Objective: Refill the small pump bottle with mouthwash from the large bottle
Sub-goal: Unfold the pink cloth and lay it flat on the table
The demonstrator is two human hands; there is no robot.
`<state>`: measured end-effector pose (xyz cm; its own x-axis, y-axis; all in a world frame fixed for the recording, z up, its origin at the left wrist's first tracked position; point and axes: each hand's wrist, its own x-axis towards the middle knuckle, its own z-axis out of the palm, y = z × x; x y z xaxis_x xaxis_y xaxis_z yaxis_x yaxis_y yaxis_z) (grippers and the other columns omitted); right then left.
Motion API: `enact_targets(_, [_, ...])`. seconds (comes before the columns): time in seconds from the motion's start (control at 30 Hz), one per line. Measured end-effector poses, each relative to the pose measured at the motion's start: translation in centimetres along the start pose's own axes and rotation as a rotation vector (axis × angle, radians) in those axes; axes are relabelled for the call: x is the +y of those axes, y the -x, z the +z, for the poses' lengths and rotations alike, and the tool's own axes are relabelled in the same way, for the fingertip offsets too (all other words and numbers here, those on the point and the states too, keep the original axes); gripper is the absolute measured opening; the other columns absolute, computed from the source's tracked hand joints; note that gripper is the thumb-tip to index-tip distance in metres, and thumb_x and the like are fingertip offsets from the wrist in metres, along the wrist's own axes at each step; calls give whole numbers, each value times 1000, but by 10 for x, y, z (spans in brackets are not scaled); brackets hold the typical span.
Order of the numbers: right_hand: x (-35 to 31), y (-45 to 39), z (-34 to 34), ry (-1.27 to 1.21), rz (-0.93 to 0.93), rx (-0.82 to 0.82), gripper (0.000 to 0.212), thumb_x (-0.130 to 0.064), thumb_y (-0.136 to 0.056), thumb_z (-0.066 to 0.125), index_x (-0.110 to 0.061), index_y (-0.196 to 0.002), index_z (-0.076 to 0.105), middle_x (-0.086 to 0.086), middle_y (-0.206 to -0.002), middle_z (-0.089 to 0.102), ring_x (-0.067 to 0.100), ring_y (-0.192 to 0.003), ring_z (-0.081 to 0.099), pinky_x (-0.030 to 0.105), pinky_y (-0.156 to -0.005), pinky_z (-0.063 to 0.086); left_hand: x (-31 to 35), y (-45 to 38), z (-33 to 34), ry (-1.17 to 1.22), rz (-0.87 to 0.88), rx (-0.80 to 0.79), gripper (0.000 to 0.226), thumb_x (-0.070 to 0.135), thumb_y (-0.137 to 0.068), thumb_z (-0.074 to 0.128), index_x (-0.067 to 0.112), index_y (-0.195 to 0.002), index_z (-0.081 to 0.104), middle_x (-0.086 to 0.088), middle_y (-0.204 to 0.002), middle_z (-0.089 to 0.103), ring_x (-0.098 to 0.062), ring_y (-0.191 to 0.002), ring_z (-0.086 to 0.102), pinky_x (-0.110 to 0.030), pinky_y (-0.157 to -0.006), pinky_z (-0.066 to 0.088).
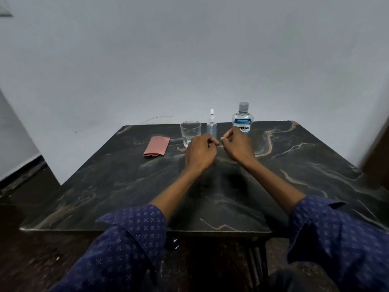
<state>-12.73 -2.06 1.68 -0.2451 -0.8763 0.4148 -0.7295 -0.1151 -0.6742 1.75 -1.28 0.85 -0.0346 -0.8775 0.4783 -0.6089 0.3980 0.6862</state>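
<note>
Both hands hover mid-table, left hand (pixel 200 153) and right hand (pixel 239 146), each grip loosely curled, holding nothing. Far behind: pump bottle (pixel 211 126), large bottle (pixel 242 119), both capped.

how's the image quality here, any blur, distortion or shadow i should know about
Head view: dim, flat light; wide-angle bending curves the table edges; soft shadow lies beneath the left hand and right hand; sleeves and frame corners are blurred; the large bottle label stays readable.
</note>
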Motion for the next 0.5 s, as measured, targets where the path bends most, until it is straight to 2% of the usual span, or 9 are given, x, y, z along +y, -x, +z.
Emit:
enact_targets(0.07, [-26,9,16,17,-97,-89,10,-26,-97,64,-17,-95,68,5,-98,75,27,-94,70,44,-84,58,-17,4,-29,-99,-44,167,21,16,-94,61,23,-93,80,5,-94,79,-13,-84,70,-28,-71,45])
enact_targets(0.17, [-60,17,42,-6,-161,-190,16,-26,-100,63,-13,-97,72,7,-98,77,27,-95,71,41,-84,56,-50,3,-68,-171,-146,291,15,13,-91,65,18,-101,75,-1,-108,75,-22,-106,67,-34,-82,48])
enact_targets(0.23, [-77,20,58,-12,-183,-242,18,-24,-102,62,-10,-99,72,8,-101,77,26,-97,70,39,-85,54,-74,-1,-87,-262,-211,233,26,12,-92,66,13,-117,69,-9,-126,65,-29,-124,57,-40,-99,48])
enact_targets(0.33, [-92,25,77,-44,-203,-301,12,-13,-103,57,-13,-94,66,7,-109,77,25,-104,70,36,-89,53,-100,-11,-100,-374,-337,80,56,24,-95,71,8,-145,52,-18,-149,47,-37,-141,42,-47,-116,40])
enact_targets(0.43, [-100,29,89,-42,-204,-328,20,-5,-101,52,-19,-96,66,5,-112,77,22,-104,69,34,-89,52,-118,-21,-103,-354,-424,3,75,33,-93,77,11,-156,44,-23,-157,40,-43,-146,39,-50,-120,37])
enact_targets(0.5, [-101,30,94,-46,-204,-335,21,-3,-100,51,-13,-101,69,5,-113,76,21,-103,68,33,-89,50,-127,-28,-106,-353,-452,-3,78,35,-88,81,12,-154,48,-24,-155,46,-44,-145,42,-48,-118,38])
